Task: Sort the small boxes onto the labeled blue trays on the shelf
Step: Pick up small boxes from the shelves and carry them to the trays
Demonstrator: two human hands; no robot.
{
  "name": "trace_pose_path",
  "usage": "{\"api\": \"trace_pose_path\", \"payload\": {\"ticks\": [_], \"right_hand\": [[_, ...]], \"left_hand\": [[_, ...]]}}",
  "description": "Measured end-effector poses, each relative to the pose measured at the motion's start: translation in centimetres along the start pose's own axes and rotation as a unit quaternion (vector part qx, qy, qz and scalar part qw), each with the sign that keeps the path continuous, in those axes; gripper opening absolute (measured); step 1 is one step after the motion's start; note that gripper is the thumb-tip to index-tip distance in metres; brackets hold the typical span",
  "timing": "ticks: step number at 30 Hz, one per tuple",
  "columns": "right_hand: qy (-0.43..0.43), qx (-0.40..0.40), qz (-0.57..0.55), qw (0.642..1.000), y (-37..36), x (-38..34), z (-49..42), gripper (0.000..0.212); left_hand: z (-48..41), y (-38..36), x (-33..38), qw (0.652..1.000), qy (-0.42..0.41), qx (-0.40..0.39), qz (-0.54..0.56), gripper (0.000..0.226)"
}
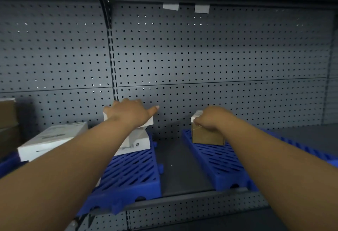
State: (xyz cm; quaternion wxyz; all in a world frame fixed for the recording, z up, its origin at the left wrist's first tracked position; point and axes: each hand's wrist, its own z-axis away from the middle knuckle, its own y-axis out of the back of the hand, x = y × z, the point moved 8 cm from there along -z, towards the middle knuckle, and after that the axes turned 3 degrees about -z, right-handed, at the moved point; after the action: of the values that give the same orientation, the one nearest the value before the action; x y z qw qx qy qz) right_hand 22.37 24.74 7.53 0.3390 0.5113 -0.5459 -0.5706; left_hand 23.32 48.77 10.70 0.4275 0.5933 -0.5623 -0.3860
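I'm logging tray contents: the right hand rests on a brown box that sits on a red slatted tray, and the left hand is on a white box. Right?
Not quite: in the head view the tray under the brown box is blue, not red. The right hand and left hand on the white box are as stated.

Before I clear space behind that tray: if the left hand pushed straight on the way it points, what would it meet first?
Probably the pegboard back wall; the left hand points at it, though the gap's depth is unclear.

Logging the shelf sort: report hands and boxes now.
Left hand on white box, atop stack, middle blue tray. Right hand on small white box over brown box. Nothing blocking.
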Motion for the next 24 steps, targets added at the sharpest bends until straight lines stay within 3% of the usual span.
{"api": "trace_pose_path", "payload": {"ticks": [7, 13, 24], "right_hand": [[-0.001, 0.036, 0.009, 0.999, 0.0, 0.3, 0.5, 0.056], [-0.01, 0.068, -0.003, 0.998, 2.4, 4.5, 2.2, 0.062], [-0.122, 0.12, -0.021, 0.985, 6.8, 25.8, 7.6, 0.071]], "left_hand": [[2.0, 2.1, 2.4, 0.997, -0.061, 0.046, -0.004, 0.078], [3.6, 3.0, 8.6, 0.99, -0.122, 0.062, 0.015, 0.079], [11.2, 2.9, 30.7, 0.954, -0.289, 0.04, 0.065, 0.085]]}}
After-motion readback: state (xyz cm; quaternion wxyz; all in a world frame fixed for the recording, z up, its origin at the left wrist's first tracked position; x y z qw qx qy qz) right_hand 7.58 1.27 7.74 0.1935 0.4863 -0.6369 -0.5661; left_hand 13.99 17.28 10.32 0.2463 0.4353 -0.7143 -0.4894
